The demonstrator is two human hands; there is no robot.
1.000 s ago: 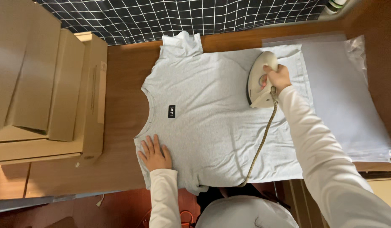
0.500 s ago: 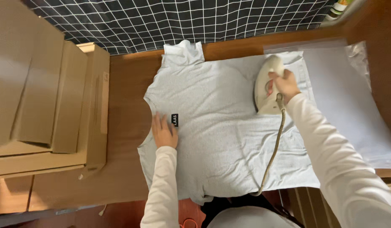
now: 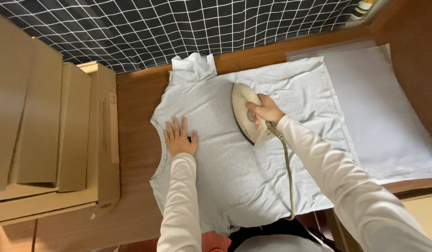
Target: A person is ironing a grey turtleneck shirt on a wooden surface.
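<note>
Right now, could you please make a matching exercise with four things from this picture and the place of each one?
Things:
1. iron
2. left hand
3. cardboard boxes
4. checked cloth

Places:
A. along the far edge of the table
B. flat on the T-shirt, near its collar
C. stacked left of the T-shirt
D. on the T-shirt, under the right hand

Pairs: 1-D, 2-B, 3-C, 4-A

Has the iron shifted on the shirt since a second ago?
Yes. The iron, held by the right hand, has slid from the hem side of the t-shirt toward its middle, closer to the left hand near the collar.
</note>
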